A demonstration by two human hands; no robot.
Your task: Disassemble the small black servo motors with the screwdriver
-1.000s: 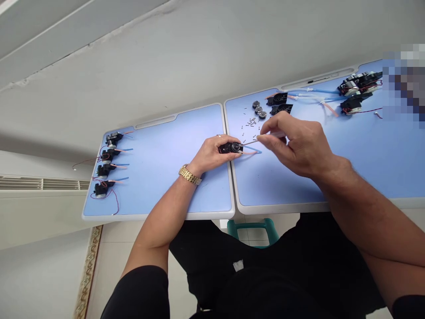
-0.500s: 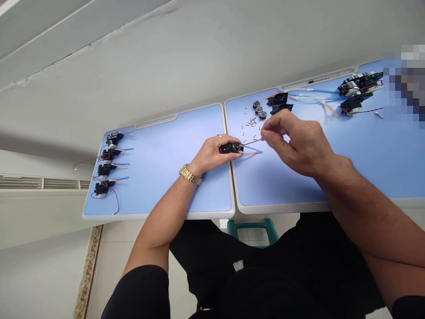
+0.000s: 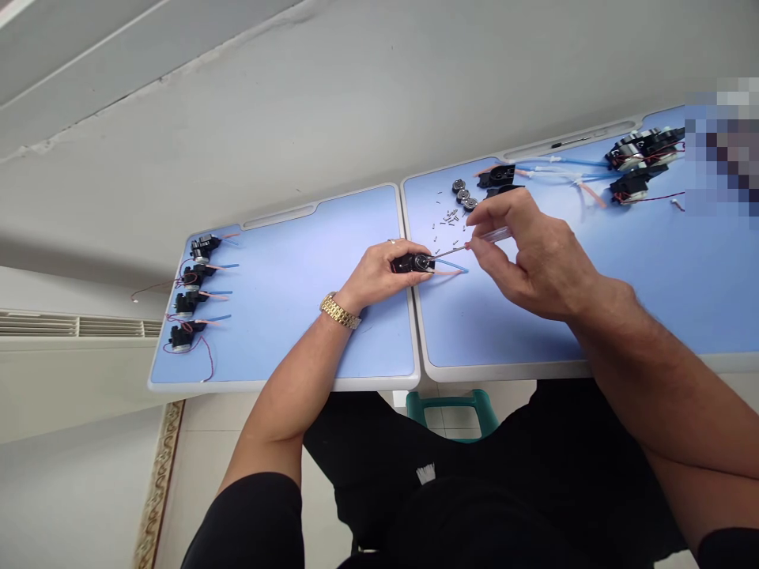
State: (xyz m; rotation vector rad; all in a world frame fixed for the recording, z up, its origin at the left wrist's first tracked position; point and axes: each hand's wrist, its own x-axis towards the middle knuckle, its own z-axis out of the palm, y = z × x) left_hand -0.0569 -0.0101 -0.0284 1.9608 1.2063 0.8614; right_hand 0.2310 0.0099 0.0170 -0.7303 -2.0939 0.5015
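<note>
My left hand [image 3: 383, 273] is closed around a small black motor unit [image 3: 422, 263] with a round metal part on its face, holding it over the gap between two tabletops. A blue tube and a pinkish-orange tube [image 3: 454, 270] stick out to its right. My right hand [image 3: 534, 253] holds a screwdriver [image 3: 451, 253] by its clear handle, thumb below and index finger above, the fingers loosely bent. The thin shaft slants down to the left, and its tip reaches the round part of the unit. Just behind the shaft lie several small loose screws [image 3: 451, 217].
Three round metal parts [image 3: 463, 194] and black plastic housings [image 3: 498, 175] lie behind my right hand. More motor units with tubes [image 3: 632, 186] sit at the far right, beside a pen [image 3: 572, 143]. Several similar units [image 3: 188, 300] line the left edge. A green stool [image 3: 454, 401] stands below.
My right-hand fingers have loosened and spread on the screwdriver, showing more of its clear handle. The tip stays at the unit. My left hand has not visibly moved.
</note>
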